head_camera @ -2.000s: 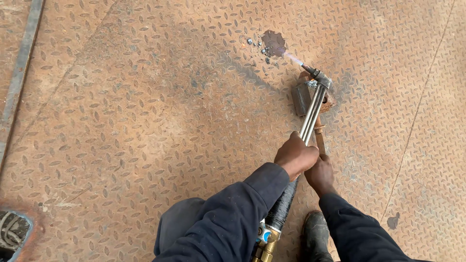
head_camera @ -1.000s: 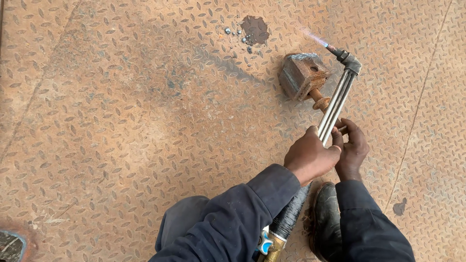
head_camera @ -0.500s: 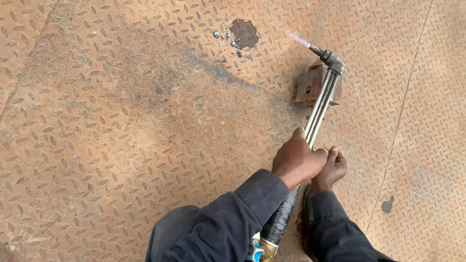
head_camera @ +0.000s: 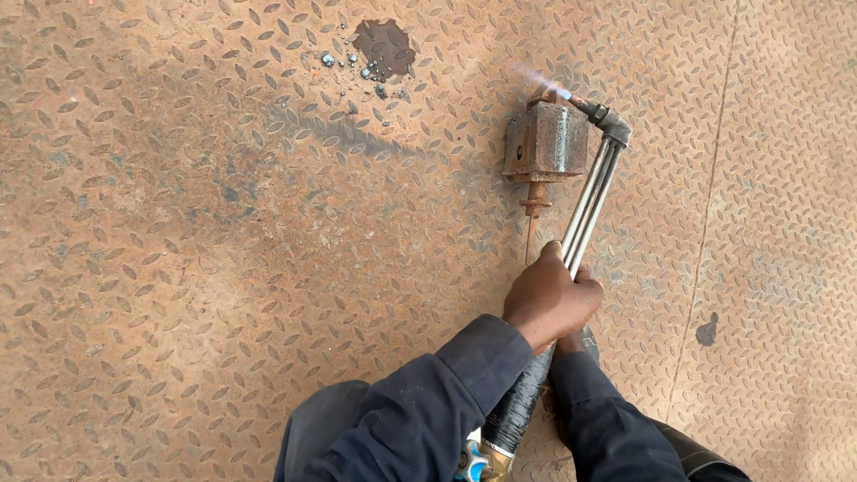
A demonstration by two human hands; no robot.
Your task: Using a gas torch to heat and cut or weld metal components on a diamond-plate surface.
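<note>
Fingers of the left hand clamp the cutting torch; right hand hidden, grip untellable; flame licks the rusty block, uncut on the checker plate floor.

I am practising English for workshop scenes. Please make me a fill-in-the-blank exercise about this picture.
1. The left hand grips the cutting torch by its metal ____.
2. The torch's flame burns at the ____ edge of the rusty metal block.
3. The block lies on a rusty ____ plate.

Missing words: tubes; top; steel
</note>
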